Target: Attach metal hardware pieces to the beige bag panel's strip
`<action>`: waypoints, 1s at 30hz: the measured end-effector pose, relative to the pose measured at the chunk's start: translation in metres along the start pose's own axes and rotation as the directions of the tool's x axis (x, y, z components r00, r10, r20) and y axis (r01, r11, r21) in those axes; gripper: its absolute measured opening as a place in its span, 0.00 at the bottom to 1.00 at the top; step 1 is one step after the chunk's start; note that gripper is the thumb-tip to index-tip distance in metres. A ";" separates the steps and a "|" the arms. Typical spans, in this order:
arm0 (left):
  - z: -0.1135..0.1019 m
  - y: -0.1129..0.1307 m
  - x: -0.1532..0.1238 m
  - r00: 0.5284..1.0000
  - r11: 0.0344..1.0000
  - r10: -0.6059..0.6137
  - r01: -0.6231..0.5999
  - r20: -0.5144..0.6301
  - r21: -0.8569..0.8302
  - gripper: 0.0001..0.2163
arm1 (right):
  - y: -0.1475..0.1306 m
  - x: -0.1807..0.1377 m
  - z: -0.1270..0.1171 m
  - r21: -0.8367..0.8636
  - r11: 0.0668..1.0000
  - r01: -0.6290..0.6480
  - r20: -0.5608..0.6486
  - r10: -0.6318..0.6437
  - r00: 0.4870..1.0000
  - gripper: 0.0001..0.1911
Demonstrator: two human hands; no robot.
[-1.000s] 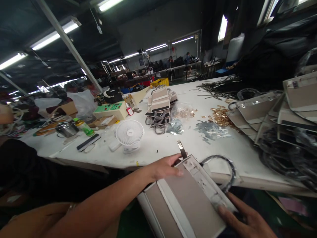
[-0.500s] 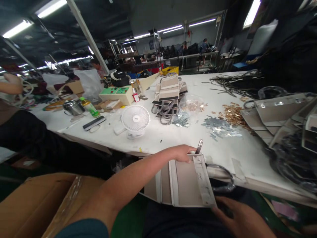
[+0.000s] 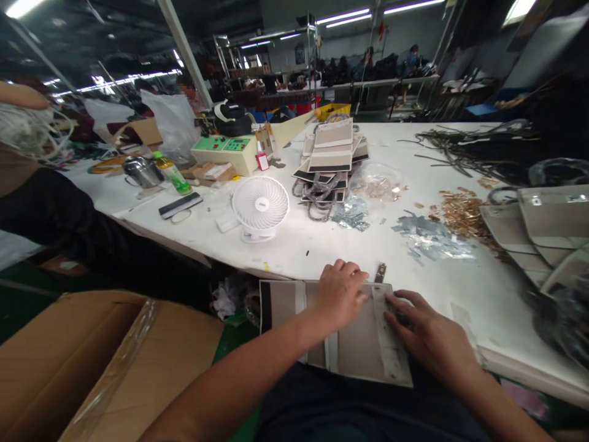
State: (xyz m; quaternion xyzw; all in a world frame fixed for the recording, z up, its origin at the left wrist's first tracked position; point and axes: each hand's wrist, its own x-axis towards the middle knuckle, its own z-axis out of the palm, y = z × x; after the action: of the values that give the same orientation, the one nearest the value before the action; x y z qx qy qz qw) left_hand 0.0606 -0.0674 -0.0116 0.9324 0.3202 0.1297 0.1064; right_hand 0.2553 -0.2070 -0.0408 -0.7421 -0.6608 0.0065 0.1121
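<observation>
The beige bag panel (image 3: 350, 344) lies flat across my lap, its far edge against the counter (image 3: 322, 245). My left hand (image 3: 340, 294) presses on it, fingers spread, apparently to steady it. My right hand (image 3: 426, 334) rests loosely spread on its pale trim strip (image 3: 389, 344), pinching nothing. A metal clip (image 3: 380, 272) lies just beyond; a small fan (image 3: 260, 207) stands further off.

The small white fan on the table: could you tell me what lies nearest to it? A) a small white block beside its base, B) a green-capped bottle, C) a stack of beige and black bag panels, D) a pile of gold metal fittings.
A: the small white block lies just left of the fan, close to its base, while the bottle, the bag panels and the gold fittings sit farther off.
</observation>
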 end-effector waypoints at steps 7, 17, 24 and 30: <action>0.040 0.008 -0.039 0.982 0.991 0.129 -0.131 -0.135 0.001 0.21 | 0.003 0.006 -0.001 -0.030 0.999 0.030 0.039 -0.029 0.999 0.25; 0.037 0.001 -0.035 0.993 0.994 0.092 -0.097 -0.070 -0.057 0.22 | 0.003 0.011 -0.001 0.044 0.998 0.051 0.073 -0.054 0.996 0.26; 0.043 -0.002 -0.033 0.985 0.989 0.147 -0.146 -0.087 0.022 0.22 | 0.003 0.014 -0.004 -0.043 0.993 0.112 0.097 -0.108 0.989 0.25; 0.044 0.001 -0.032 0.980 0.978 0.170 -0.154 -0.105 0.143 0.22 | -0.002 0.014 -0.006 -0.042 0.992 0.122 0.075 -0.118 0.990 0.24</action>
State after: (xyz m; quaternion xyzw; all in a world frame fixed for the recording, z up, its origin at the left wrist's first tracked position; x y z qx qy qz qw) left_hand 0.0510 -0.0931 -0.0587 0.9513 0.2569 0.1700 0.0136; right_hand 0.2564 -0.1938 -0.0326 -0.7026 -0.7079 0.0112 0.0708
